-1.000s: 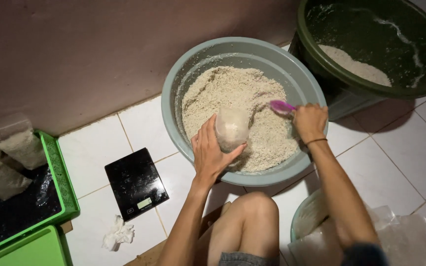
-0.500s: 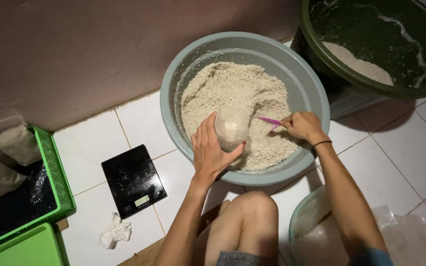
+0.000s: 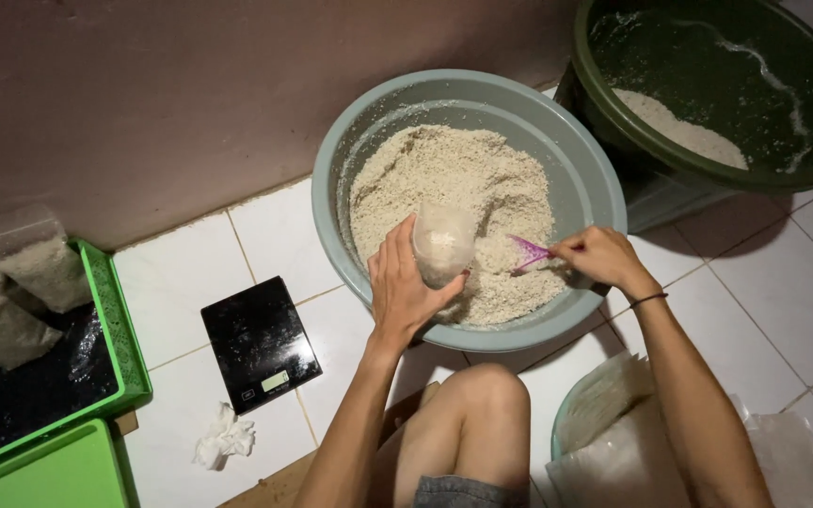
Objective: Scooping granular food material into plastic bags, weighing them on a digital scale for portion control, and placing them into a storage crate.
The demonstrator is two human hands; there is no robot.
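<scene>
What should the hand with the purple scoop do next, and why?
Probably lift the purple scoop and tip it into the clear bag. The right hand has the scoop down in the pale grain mix in the grey basin, and the left hand holds the bag upright right beside it.

Both forearms are seen bare, with no sleeves reaching into view, and the left hand (image 3: 405, 287) is left free of rings, bands or gloves. A thin dark cord bracelet (image 3: 649, 300) is worn around the wrist just behind the right hand (image 3: 599, 256). Grey fabric shorts (image 3: 458, 492) are worn, their hem seen above one bare knee.
</scene>
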